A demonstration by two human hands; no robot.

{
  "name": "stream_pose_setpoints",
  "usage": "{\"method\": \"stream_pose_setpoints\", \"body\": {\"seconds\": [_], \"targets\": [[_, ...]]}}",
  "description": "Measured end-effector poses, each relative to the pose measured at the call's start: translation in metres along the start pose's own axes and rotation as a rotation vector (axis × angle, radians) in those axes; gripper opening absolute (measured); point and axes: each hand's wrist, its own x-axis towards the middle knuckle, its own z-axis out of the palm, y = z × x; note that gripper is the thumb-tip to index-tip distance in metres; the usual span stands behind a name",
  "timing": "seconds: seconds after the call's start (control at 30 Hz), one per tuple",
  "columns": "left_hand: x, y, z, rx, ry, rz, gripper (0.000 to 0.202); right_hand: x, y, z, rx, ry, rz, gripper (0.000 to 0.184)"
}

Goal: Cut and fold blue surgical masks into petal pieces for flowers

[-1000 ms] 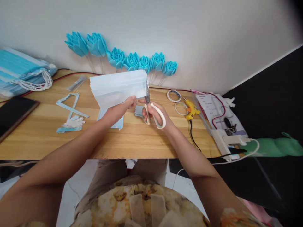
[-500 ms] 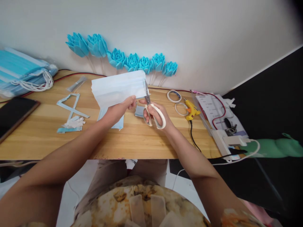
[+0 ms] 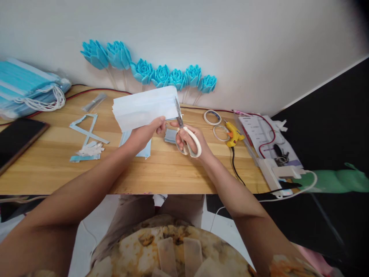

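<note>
My left hand (image 3: 147, 132) pinches the lower right corner of a white face mask (image 3: 142, 107) and holds it up over the wooden table (image 3: 161, 173). My right hand (image 3: 191, 140) grips white-handled scissors (image 3: 184, 129). Their blades stand upright along the mask's right edge. Under my hands lie pale blue mask pieces (image 3: 170, 135) on the table.
Cut strips and scraps (image 3: 86, 140) lie at the left, beyond them a stack of blue masks (image 3: 25, 90) and a dark phone (image 3: 17, 140). Blue paper flowers (image 3: 150, 71) lean on the wall. At the right are tape rolls (image 3: 216, 123), a yellow glue gun (image 3: 233, 134) and a power strip (image 3: 271, 169).
The mask and scissors have shifted slightly; the blades have tilted a little leftward along the mask's right edge. Both hands keep their grip.
</note>
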Motion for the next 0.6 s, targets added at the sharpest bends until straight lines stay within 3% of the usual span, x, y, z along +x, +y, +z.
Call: {"method": "stream_pose_setpoints", "body": {"seconds": [0.27, 0.47, 0.6], "targets": [[-0.0007, 0.0, 0.0004, -0.009, -0.001, 0.038, 0.04, 0.0005, 0.0016, 0.0013, 0.027, 0.011, 0.01, 0.069], [0.0003, -0.0018, 0.0026, -0.071, 0.163, 0.052, 0.042, 0.0016, 0.0024, 0.0013, 0.014, 0.009, 0.024, 0.068], [0.0021, -0.0073, 0.0011, -0.071, 0.138, 0.01, 0.04, 0.0027, 0.0057, 0.0004, 0.012, -0.021, 0.007, 0.071]]}}
